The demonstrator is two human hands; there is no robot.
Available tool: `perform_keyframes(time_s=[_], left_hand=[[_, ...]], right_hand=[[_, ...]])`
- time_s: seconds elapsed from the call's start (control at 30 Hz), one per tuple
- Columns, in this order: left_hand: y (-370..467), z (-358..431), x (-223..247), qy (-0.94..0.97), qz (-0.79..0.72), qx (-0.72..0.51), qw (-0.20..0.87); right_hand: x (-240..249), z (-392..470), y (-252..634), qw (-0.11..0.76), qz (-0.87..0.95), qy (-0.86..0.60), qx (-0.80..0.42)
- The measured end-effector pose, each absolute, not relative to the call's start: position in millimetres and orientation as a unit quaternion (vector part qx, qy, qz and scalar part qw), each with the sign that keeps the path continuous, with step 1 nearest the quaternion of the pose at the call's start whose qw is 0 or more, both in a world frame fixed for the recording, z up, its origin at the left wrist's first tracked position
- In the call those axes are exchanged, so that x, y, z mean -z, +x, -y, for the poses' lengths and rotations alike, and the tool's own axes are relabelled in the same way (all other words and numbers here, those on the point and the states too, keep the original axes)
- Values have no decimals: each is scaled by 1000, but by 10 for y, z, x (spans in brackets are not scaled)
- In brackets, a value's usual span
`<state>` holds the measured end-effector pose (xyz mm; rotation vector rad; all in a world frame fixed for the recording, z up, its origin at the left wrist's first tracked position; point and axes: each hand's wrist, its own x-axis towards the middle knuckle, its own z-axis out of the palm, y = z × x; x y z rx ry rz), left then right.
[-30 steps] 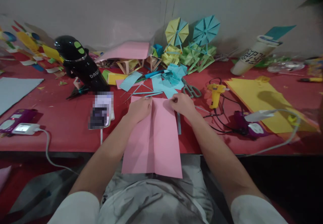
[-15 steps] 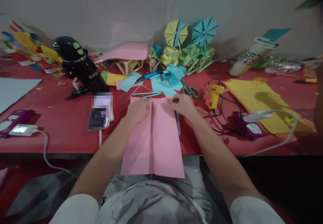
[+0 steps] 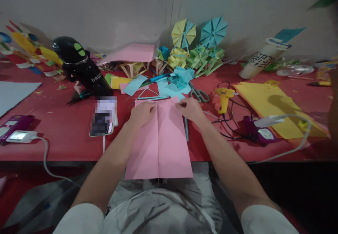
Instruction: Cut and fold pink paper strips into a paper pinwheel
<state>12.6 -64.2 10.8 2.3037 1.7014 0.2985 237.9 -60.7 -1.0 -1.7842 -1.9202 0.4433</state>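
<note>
Red tabletop (image 3: 72, 140) spreads around both hands; between them, pink paper (image 3: 170, 142). Left hand (image 3: 142, 113) rests on it, grip unclear; right hand (image 3: 191, 109) pinches its right edge. Its lengthwise middle line is formed; no crosswise fold shows.

The paper sheet (image 3: 174, 146) is plain pink and the surface (image 3: 68, 146) red. The bottle (image 3: 86, 81) is black with a bright green patch and pale lettering, the cup (image 3: 260, 59) off-white with black characters, the glue gun (image 3: 224, 98) yellow and the scissors (image 3: 194, 91) grey-green. One folded wheel (image 3: 179, 33) is yellow with blue segments, its neighbour wheel (image 3: 213, 31) all light blue, the stacked sheets (image 3: 264, 102) yellow, and the power strips (image 3: 22, 122) purple
</note>
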Motion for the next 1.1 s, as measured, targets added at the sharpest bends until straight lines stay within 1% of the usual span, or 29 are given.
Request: perform_keyframes(time_s=[0.3, 0.57, 0.7, 0.93, 1.1], left_hand=[[147, 656, -163, 785, -599, -79, 138], [145, 660, -166, 788, -596, -77, 131], [135, 655, -142, 787, -597, -78, 132], [142, 645, -126, 777, -608, -96, 132], [152, 639, -149, 778, -606, -102, 131]], right_hand=[[-11, 629, 2348, 183, 694, -680, -152], [-63, 658, 2336, 171, 696, -679, -159], [-56, 659, 2355, 183, 699, -672, -161], [-38, 651, 2420, 249, 694, -649, -190], [-11, 627, 2431, 259, 701, -635, -198]])
